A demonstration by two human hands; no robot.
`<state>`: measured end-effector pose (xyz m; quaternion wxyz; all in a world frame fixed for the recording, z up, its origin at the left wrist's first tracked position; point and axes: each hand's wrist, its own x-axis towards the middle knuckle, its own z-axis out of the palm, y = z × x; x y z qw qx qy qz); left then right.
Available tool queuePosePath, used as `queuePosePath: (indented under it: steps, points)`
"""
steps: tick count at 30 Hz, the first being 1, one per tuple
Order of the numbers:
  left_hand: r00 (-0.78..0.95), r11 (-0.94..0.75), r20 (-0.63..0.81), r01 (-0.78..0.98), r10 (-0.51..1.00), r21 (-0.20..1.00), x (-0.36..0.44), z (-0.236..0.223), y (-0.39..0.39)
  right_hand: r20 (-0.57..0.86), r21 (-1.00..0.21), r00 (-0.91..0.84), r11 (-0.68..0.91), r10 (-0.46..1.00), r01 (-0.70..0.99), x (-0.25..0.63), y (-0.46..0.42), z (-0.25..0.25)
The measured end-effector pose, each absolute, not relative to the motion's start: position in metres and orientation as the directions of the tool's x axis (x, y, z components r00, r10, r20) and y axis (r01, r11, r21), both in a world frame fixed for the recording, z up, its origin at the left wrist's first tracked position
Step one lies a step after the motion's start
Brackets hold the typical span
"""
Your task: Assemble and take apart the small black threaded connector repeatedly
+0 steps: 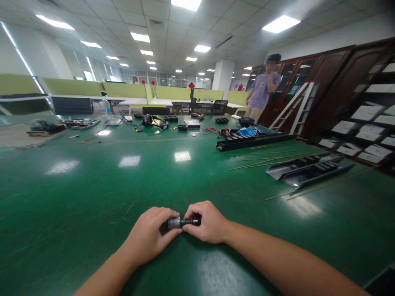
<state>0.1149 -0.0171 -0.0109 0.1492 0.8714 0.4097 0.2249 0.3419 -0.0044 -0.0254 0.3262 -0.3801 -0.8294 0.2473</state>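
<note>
Close to me, low over the green tabletop (129, 181), both hands are on a small cylindrical metal part (174, 223). It has a wide silvery end on the left and a thinner, dark stepped shaft toward the right. My left hand (149, 232) pinches the silvery end between thumb and fingers. Thumb and curled index finger of my right hand (210, 222) close round the dark shaft, whose far end is partly hidden in the palm. The part lies roughly level, left to right. Its exact kind I cannot make out.
Black metal channels (308, 170) and thin brass-coloured rods (262, 162) lie on the right. A longer black rail (256, 142) with blue pieces is behind them. Cables, a headset (154, 122) and a plastic bottle (106, 107) stand farther back. A person (261, 90) stands beyond the table near a stepladder (298, 107).
</note>
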Motion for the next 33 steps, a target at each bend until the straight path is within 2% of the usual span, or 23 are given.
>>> queuePosePath:
  steps: [7,18,33]
  points:
    - [0.557,-0.619,0.280,0.644,0.782,0.449,0.1135,-0.0104,-0.0175,0.340,-0.666,-0.501,0.581,0.795,0.469,0.3415,-0.0043,-0.0250]
    - [0.570,-0.717,0.436,0.578,0.697,0.390,0.1120,-0.0160,-0.0148,0.366,-0.661,-0.482,0.587,0.796,0.468,0.3410,-0.0055,-0.0225]
    - [0.539,-0.685,0.424,0.590,0.728,0.427,0.1112,-0.0147,-0.0138,0.365,-0.666,-0.468,0.577,0.805,0.473,0.3434,-0.0028,-0.0246]
